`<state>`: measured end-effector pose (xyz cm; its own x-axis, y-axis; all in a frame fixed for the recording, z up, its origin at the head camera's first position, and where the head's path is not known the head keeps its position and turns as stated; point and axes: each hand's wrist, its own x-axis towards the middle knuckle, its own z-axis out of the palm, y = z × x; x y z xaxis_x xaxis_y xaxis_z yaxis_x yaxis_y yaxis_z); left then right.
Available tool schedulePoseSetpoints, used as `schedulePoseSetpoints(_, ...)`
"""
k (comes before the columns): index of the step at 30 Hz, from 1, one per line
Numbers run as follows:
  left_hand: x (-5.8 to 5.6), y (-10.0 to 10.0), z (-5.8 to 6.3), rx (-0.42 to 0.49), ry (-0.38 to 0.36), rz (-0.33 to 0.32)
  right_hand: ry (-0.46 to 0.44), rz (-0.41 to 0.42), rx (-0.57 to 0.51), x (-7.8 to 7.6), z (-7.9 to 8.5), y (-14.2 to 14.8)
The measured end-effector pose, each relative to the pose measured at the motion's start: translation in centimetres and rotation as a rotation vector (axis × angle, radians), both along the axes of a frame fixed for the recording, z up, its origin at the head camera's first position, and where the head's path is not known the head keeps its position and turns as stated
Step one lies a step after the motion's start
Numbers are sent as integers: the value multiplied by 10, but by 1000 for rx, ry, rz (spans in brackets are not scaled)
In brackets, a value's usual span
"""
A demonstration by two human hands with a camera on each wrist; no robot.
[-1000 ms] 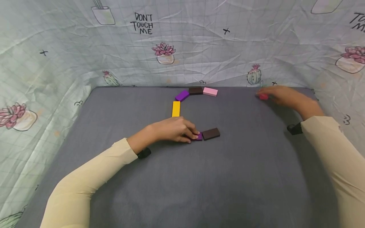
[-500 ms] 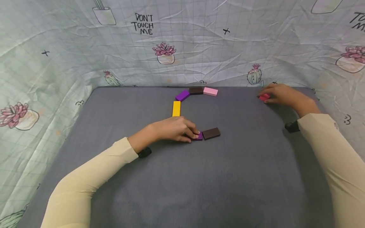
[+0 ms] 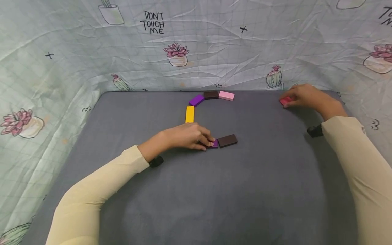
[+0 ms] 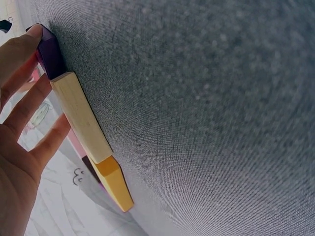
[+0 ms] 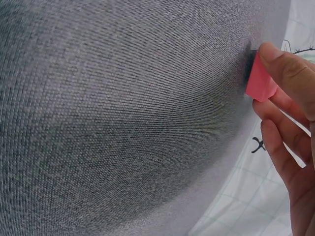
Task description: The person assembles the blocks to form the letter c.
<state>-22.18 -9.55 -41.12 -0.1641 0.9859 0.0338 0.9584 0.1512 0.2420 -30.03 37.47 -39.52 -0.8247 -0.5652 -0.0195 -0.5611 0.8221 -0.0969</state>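
Note:
My left hand (image 3: 189, 136) pinches a purple block (image 3: 215, 144) lying on the grey cloth, thumb on one side and fingers at the other. In the left wrist view a plain wooden block (image 4: 82, 118) touches that block end to end; from the head the hand hides it. Beyond it comes a yellow block (image 3: 190, 114). A dark brown block (image 3: 228, 141) lies to the right of the pinched one. Far right, my right hand (image 3: 309, 98) holds a red block (image 3: 285, 101) between thumb and fingers, low at the cloth near the back edge.
A curved row continues behind the yellow block with another purple block (image 3: 196, 100), another dark brown block (image 3: 211, 95) and a pink block (image 3: 226, 96). Patterned fabric (image 3: 214, 61) rises along the back and sides of the grey table surface (image 3: 245, 190).
The right hand has shifted slightly to the right, and the red block in it has turned a little. The left hand stays at the purple block. The head view has tilted slightly.

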Motion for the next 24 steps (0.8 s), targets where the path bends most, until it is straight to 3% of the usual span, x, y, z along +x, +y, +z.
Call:
schedulePoseSetpoints(17,2,-1,2,-17,-102,27,-9,69,6,7,1,-6)
schedulePoseSetpoints(24,0,-1,1,-5,-96,5,24,95,-14,15,0,-8)
